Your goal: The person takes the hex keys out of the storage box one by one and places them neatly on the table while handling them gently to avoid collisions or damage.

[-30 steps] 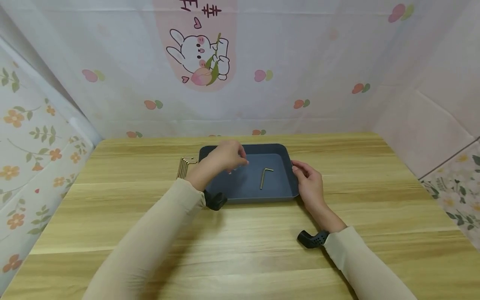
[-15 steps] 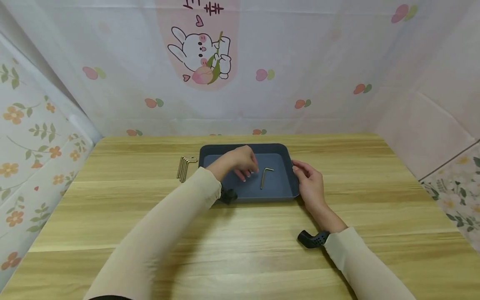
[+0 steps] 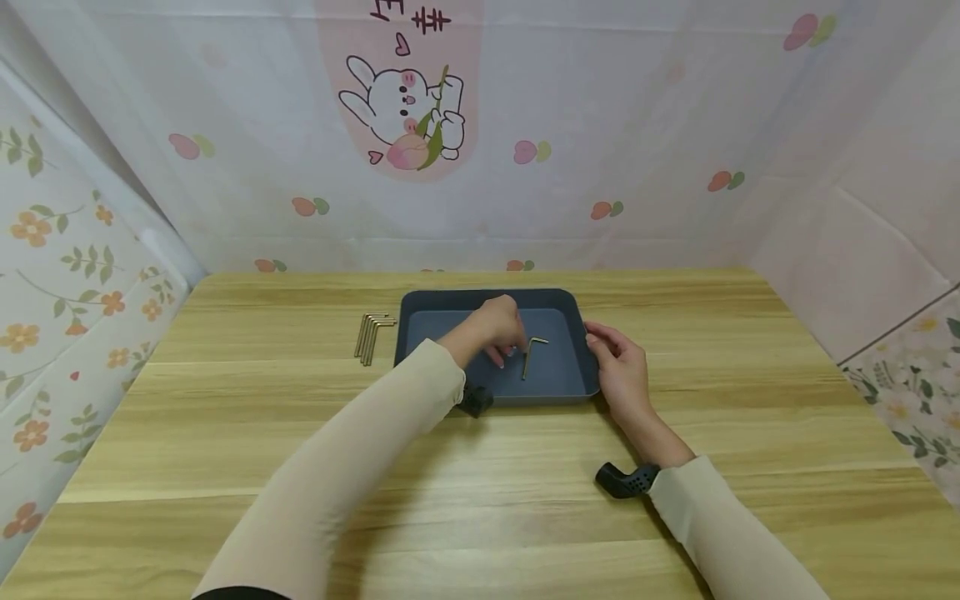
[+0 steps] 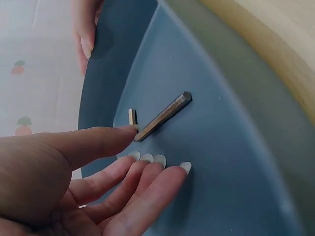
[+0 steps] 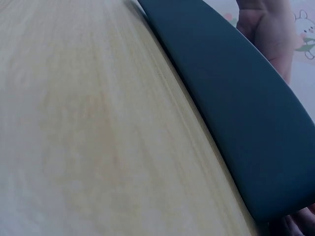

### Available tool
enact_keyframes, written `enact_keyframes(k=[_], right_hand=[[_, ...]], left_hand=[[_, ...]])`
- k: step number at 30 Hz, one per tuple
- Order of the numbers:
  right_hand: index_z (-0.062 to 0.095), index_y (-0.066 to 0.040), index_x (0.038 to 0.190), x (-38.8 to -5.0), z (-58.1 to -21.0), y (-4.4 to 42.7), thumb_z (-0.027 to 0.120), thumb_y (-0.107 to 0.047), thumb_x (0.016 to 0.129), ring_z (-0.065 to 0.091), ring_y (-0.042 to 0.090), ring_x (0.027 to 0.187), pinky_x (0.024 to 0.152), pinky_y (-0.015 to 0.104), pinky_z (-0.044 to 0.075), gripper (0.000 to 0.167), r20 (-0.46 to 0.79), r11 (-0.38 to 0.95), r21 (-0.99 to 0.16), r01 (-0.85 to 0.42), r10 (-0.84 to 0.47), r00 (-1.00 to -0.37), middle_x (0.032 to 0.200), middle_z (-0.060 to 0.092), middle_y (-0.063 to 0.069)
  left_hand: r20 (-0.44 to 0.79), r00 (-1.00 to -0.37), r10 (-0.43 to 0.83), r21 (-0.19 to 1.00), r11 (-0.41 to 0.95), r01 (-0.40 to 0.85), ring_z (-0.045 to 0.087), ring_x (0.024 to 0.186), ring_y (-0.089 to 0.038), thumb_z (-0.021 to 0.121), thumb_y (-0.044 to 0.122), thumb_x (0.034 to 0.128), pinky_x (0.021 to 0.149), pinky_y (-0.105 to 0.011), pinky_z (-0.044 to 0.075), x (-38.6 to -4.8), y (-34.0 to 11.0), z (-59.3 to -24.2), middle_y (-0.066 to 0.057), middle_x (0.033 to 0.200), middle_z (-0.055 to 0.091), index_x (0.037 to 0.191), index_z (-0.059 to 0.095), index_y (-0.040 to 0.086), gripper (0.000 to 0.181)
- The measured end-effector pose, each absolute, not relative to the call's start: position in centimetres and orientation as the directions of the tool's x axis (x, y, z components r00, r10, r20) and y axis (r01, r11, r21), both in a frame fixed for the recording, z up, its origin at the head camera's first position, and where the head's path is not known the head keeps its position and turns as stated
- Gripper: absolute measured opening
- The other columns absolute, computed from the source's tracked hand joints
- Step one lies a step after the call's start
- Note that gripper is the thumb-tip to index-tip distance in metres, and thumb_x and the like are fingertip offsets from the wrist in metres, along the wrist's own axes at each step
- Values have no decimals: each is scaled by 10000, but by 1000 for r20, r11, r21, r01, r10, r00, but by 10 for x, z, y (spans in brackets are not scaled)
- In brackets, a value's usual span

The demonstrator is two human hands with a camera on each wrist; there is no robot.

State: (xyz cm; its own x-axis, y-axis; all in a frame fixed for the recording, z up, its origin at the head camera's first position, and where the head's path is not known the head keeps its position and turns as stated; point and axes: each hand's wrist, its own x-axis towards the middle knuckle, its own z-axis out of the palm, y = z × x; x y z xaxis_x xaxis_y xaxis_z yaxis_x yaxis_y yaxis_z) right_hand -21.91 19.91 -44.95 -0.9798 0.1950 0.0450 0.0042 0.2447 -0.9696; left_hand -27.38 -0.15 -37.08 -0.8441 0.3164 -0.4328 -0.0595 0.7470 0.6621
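Note:
A blue-grey rectangular tray [image 3: 561, 367] lies on the wooden table. Inside it, toward the right, rests a brass-coloured hex key [image 3: 527, 363]. My left hand [image 3: 497, 327] is over the tray with its fingers loosely bent beside that key. In the left wrist view the thumb tip meets or overlaps the bend of the hex key [image 4: 165, 116], while the other fingertips stay apart from it, near the tray floor. My right hand [image 3: 622, 371] holds the tray's right wall, its thumb at the rim; its other fingertips are partly hidden.
Several more hex keys [image 3: 367, 337] lie side by side on the table [image 3: 247, 400], just left of the tray. A printed curtain [image 3: 555, 108] hangs behind the table's back edge. Black camera mounts [image 3: 628, 481] sit on both wrists.
My left hand has moved right and lower across the tray, coming up to the hex key inside. The right hand keeps its place on the tray wall, and the tray has not shifted.

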Motion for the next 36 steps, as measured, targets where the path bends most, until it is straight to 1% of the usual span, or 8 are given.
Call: enact_keyframes(k=[8,11,14,17,21,25,29,36], right_hand=[[626,-46,1366,-219,-448,198,541,-194,1057,579,15,1027,822,70,466,353,38,242,-970,10,192,-981,1355,631,168],[626,-50,1368,-218,-448,198,540,-196,1058,581,21,1024,817,72,470,353,34,241,-971,13,191,-981,1353,632,168],[626,-55,1369,-218,-447,197,539,-198,1058,582,35,1025,810,78,474,353,32,237,-971,14,188,-982,1348,633,168],[624,-60,1372,-218,-447,197,539,-204,1058,582,40,1031,813,81,474,356,31,237,-971,14,184,-983,1351,632,167],[627,-65,1372,-218,-448,198,545,-210,1056,577,11,1041,831,71,460,356,40,256,-967,9,185,-982,1360,636,156],[632,-66,1366,-218,-449,200,551,-207,1054,572,-23,1041,844,58,446,352,49,266,-964,3,190,-981,1363,640,147],[632,-62,1367,-217,-449,200,553,-209,1053,575,-13,1030,838,68,452,355,46,258,-966,4,186,-982,1359,637,159],[631,-68,1368,-218,-449,198,550,-221,1055,575,-16,1033,838,69,453,358,42,261,-965,8,186,-982,1356,637,154]], left_hand=[[-427,-854,298,643,764,-55,671,793,-232,734,81,920,697,-331,602,-272,8,-371,-100,867,668,1049,727,0,152],[-407,-863,301,600,800,-4,568,740,-167,740,92,917,644,-266,503,-271,11,-373,-51,843,629,907,719,38,59],[-392,-877,280,567,823,9,543,672,-153,722,89,926,571,-272,418,-270,15,-376,-69,906,615,863,651,56,101],[-379,-890,253,552,834,2,593,602,-163,695,77,943,508,-266,423,-269,20,-378,-118,1018,653,982,663,32,68],[-354,-898,262,509,860,50,613,553,-177,641,71,974,467,-255,435,-266,26,-380,-154,1023,694,1123,680,15,164],[-338,-906,256,488,870,64,671,579,-206,611,75,990,461,-256,457,-263,31,-380,-148,963,697,1109,693,22,154],[-363,-905,223,483,875,22,711,657,-241,627,117,991,475,-280,491,-260,31,-377,-131,1000,683,1113,696,37,161],[-533,-812,238,394,919,10,661,698,-209,607,217,1008,505,-283,515,-265,29,-364,-115,954,633,1239,619,33,295]])
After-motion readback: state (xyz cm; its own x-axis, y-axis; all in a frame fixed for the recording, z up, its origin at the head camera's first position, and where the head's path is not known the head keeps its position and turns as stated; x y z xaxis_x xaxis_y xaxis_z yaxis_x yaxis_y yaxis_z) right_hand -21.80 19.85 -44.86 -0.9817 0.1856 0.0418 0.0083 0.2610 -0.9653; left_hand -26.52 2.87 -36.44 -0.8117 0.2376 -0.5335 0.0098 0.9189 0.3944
